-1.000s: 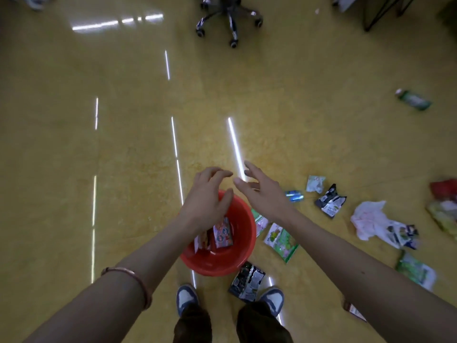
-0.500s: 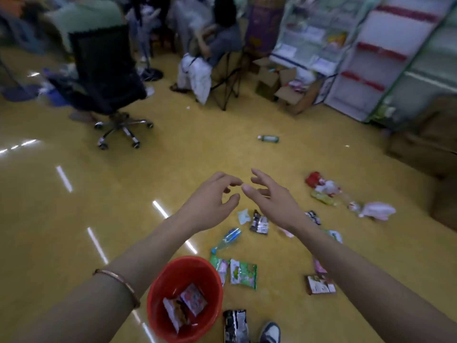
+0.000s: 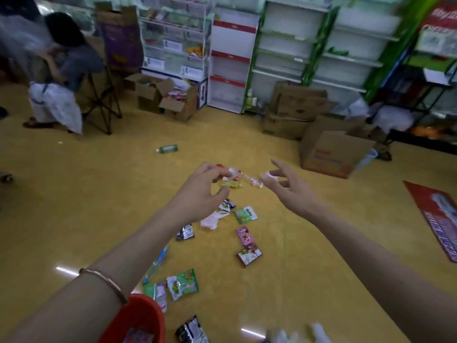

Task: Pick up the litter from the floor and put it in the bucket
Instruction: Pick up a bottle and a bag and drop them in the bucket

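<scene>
One red bucket (image 3: 146, 315) sits nearest, under the left forearm, with wrappers inside. About ten loose wrappers (image 3: 183, 283) lie scattered on the floor (image 3: 309, 268) beyond it. They look like light, crinkly, slippery film, best pinched at an edge. Both hands reach forward empty: left hand (image 3: 197, 194) loosely curled, right hand (image 3: 291, 186) spread. Farthest, one green bottle (image 3: 168, 148) lies alone.
</scene>
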Demonstrator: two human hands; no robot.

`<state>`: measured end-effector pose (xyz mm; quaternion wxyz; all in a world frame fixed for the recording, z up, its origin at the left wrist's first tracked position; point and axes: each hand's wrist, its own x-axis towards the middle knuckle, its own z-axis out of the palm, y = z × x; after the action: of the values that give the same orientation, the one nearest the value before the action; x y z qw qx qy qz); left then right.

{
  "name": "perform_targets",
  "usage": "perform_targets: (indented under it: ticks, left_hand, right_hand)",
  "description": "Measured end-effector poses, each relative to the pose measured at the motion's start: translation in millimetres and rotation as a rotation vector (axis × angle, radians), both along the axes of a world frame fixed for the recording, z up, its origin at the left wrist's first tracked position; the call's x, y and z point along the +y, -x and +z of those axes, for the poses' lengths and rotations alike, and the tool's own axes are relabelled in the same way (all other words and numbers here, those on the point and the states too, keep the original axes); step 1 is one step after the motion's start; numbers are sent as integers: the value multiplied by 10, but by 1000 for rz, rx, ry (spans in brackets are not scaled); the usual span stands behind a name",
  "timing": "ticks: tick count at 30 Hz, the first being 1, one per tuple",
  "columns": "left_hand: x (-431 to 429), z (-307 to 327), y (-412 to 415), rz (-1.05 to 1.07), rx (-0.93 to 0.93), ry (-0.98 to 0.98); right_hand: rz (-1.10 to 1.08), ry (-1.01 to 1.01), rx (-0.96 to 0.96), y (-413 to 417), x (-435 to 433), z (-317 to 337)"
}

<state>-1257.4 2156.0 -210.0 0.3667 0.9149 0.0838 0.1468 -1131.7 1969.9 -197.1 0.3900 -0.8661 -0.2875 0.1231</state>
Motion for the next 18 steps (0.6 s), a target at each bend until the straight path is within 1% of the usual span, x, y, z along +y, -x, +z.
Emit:
perform_targets:
  ticks: [7, 10, 14, 18]
  left_hand:
    - [-477, 82, -806, -69, 9, 15]
    - [-699, 156, -1287, -100, 27, 10]
    - [-928, 243, -1893, -82, 9, -13]
    - [-1143, 197, -2458, -61, 17, -37]
  right_hand:
    - [-75, 28, -81, -754, -557, 8]
    - [-104, -3, -100, -1205, -817, 13]
    - [-103, 22, -106, -1777, -1126, 27]
    - [-95, 44, -112, -2344, -1424, 41]
